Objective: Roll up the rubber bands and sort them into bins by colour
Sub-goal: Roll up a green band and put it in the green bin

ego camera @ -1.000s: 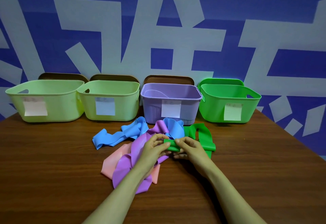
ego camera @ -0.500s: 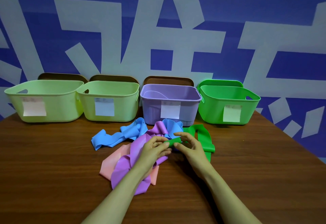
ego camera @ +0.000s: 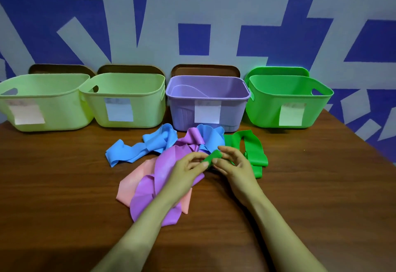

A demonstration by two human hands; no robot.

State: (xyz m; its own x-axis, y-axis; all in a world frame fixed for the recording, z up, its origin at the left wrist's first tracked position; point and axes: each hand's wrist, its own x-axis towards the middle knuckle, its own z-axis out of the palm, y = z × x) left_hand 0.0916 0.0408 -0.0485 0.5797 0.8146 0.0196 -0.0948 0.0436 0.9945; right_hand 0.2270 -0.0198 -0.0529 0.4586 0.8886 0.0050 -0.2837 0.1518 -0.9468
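Both hands pinch the rolled end of the green band [ego camera: 211, 156]: the left hand [ego camera: 187, 167] holds it between thumb and fingertips from its own side, and the right hand [ego camera: 234, 165] does the same from the other side, with its fingers curled around the small roll. The roll sits between the two hands, just over the edge of the purple band [ego camera: 162, 177]; whether it is lifted or rests there I cannot tell. The rest of the green band lies flat and unrolled to the right on the table [ego camera: 64, 186], near the front of the green bin [ego camera: 267, 109]. I judge that the step in hand is the rolling of the green band, and that it is near its beginning, because only a short piece is wound. The next move calls for turning the roll toward the loose part, with the thumbs pressing so that the layers do not spring open; such rubber looks elastic, so a weak pinch may let it unwind. After that the roll belongs in the green bin. The blue band [ego camera: 137, 151], the purple band and the pink band [ego camera: 132, 182] lie in a heap, not rolled, so most of the task is not yet done. The purple bin [ego camera: 182, 111] and the pale green bins [ego camera: 145, 98] stand in the same row
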